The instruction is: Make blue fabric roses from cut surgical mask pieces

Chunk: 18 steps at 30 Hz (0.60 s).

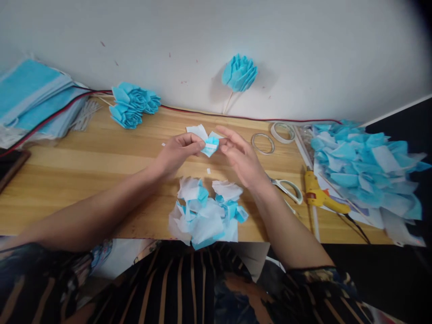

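Note:
Over the middle of the wooden table (84, 166), my left hand (177, 153) pinches a small folded blue and white paper piece (211, 145) between thumb and fingers. My right hand (241, 157) is just to its right, fingers spread and loosely curled, fingertips touching the same piece. A heap of cut blue and white paper pieces (205, 213) lies at the table's near edge, below both hands.
Blue paper flowers (133, 104) lie at the back left; another flower on a stick (239, 73) leans on the wall. Stacked blue sheets (32, 99) fill the far left. On the right: two tape rolls (263, 143), scissors (288, 189), a yellow glue gun (320, 195), a blue paper pile (364, 166).

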Tool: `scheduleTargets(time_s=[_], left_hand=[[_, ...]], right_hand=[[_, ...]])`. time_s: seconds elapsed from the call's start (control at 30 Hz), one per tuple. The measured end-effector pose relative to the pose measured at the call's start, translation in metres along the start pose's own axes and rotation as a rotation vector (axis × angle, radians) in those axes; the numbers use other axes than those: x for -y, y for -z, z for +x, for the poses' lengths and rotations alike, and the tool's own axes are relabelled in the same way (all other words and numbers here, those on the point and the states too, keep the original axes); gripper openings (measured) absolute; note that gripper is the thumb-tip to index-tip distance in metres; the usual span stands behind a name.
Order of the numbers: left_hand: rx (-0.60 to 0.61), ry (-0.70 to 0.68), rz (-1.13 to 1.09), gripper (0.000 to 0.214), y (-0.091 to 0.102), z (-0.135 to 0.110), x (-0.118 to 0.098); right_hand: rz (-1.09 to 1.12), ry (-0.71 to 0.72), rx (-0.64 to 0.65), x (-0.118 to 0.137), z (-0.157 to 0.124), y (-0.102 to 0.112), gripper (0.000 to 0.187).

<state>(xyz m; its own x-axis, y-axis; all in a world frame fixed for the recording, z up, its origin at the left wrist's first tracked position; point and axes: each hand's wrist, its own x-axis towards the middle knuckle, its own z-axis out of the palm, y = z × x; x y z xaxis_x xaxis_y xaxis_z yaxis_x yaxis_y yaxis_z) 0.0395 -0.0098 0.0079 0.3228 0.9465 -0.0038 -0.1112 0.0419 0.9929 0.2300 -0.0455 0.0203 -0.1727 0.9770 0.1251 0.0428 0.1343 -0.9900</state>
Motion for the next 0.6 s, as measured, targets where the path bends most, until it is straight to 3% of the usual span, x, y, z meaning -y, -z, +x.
scheduleTargets(time_s=[0.27, 0.6], left_hand=[[-0.061, -0.026, -0.040, 0.016, 0.001, 0.002, 0.003], [0.030, 0.042, -0.166, 0.026, 0.000, 0.001, 0.006]], right_hand=[[-0.070, -0.021, -0.001, -0.011, 0.001, -0.004, 0.051], [-0.050, -0.072, -0.068, -0.015, 0.004, -0.004, 0.053]])
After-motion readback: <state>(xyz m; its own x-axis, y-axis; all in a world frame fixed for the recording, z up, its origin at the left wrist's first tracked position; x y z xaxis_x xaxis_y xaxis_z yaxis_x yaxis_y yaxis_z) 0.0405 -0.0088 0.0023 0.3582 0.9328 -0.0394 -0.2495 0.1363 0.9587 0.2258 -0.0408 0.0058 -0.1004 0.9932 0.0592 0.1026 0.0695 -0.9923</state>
